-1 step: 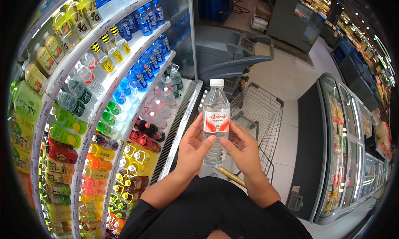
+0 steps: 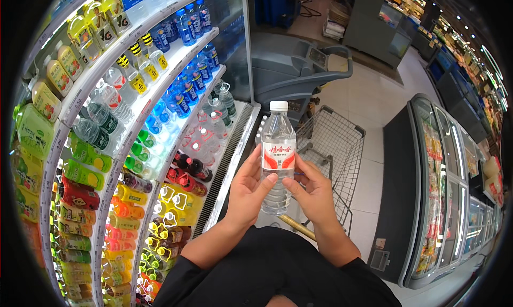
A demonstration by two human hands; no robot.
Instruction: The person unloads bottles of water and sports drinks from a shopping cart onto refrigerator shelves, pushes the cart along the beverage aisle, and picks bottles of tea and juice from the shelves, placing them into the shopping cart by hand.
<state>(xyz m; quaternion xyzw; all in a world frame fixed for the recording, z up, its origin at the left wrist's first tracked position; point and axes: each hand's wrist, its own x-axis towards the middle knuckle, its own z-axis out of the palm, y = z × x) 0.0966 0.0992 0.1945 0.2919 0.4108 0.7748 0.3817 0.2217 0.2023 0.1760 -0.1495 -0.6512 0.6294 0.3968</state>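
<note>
Between my two hands stands a clear plastic water bottle with a white cap and a white-and-red label, held upright in front of my body. My left hand wraps its left side, with the thumb laid across the lower part. From the right, my right hand grips it the same way, its thumb almost meeting the left one. The fingers behind the bottle are mostly hidden.
On the left, a lit drinks shelf carries rows of bottles. Behind the bottle stands a wire shopping cart with a yellowish handle. A grey floor-cleaning machine is farther ahead. A glass-topped freezer lines the right.
</note>
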